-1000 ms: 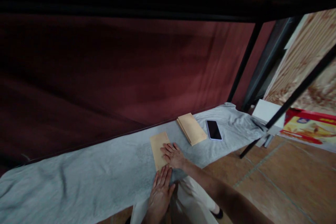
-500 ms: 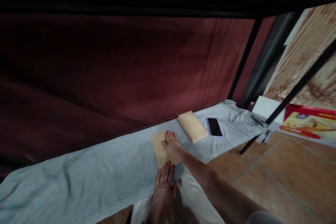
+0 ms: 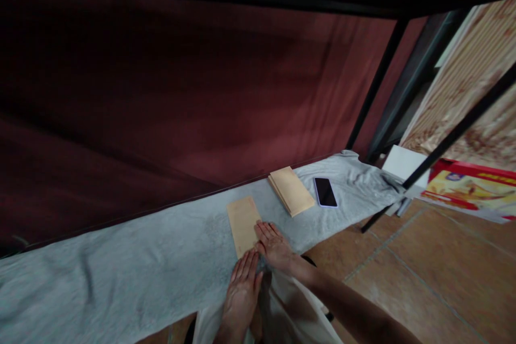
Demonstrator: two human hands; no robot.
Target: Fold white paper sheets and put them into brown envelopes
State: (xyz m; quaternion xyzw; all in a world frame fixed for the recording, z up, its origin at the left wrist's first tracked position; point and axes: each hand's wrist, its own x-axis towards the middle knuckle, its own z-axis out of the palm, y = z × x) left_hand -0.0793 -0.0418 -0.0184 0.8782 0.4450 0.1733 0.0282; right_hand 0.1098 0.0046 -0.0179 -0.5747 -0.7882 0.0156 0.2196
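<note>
A flat tan envelope (image 3: 243,221) lies on the grey cloth in front of me. My left hand (image 3: 242,282) rests at its near end, fingers stretched out and fingertips on the paper's near edge. At the near right edge of the envelope lies my right hand (image 3: 276,247), its fingers extended and flat. The two hands almost meet at the thumb and fingertips. Neither holds anything. To the right is a small stack of tan envelopes (image 3: 292,192), and beyond it a phone (image 3: 325,192) with a dark screen and a pale purple rim.
The grey cloth (image 3: 133,263) covers a long narrow surface along a dark red curtain (image 3: 193,102). Black metal legs (image 3: 378,83) stand at the right. A white box (image 3: 404,165) and a red-and-yellow carton (image 3: 471,191) are by the tiled floor (image 3: 427,269).
My right hand has slid from the middle of the envelope down toward its near right edge. My left hand stays at the near end. The view has shifted slightly.
</note>
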